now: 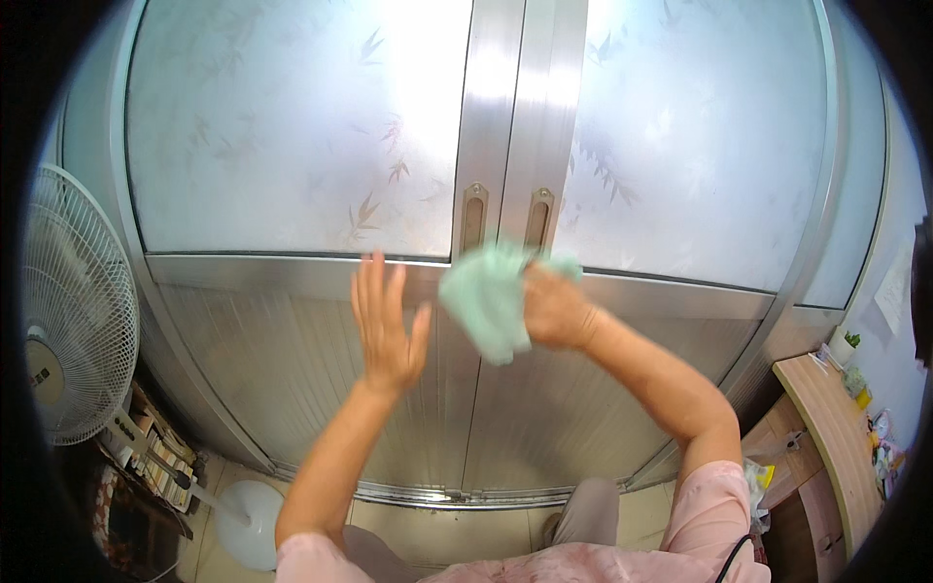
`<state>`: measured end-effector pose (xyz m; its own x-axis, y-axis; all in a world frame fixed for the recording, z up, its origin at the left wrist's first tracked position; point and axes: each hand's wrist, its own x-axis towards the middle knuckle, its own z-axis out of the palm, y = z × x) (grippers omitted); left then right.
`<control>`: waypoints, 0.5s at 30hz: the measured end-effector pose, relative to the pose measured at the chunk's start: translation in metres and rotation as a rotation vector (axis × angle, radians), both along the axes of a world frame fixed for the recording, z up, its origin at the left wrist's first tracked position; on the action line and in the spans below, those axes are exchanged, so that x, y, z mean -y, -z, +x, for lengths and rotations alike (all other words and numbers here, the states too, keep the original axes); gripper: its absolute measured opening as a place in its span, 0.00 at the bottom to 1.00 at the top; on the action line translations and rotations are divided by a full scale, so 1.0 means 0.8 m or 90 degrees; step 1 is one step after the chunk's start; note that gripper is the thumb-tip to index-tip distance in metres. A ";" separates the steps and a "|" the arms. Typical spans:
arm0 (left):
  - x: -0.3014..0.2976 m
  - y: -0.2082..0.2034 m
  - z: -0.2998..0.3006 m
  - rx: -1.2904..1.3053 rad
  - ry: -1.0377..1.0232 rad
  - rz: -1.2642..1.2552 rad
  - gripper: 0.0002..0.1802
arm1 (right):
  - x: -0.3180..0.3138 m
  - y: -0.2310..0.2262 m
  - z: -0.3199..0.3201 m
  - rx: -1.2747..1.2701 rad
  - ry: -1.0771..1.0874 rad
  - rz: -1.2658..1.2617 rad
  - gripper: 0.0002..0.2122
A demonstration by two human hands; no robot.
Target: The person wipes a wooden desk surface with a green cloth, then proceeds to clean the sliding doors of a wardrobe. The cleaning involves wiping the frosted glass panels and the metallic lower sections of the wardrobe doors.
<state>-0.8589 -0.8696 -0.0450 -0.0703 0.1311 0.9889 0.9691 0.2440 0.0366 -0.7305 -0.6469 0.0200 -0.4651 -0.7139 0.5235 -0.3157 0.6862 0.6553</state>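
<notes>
A pale green cloth hangs bunched from my right hand, whose fingers are closed round it and partly hidden behind it. Cloth and hand are in front of the middle of a metal-framed double door, just below its two recessed handles. The cloth is slightly blurred. My left hand is raised with fingers stretched out, nearest the horizontal metal rail of the left panel; I cannot tell whether it touches. Above the rail, frosted glass carries a leaf pattern; ribbed panels lie below.
A standing fan with a white round base is at the left, beside a shelf of books. To the right stands a wooden desk with a small potted plant and clutter. A metal floor track runs under the door.
</notes>
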 end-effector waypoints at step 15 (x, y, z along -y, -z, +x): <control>0.131 0.434 -0.002 0.582 -0.141 -0.054 0.16 | 0.044 0.211 -0.019 0.008 0.038 0.049 0.13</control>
<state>-0.8604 -0.9742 -0.3919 -0.8457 0.0916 0.5258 0.5050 0.4560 0.7328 -0.7457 -0.6819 -0.1484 -0.5143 -0.7227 0.4617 -0.2840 0.6515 0.7035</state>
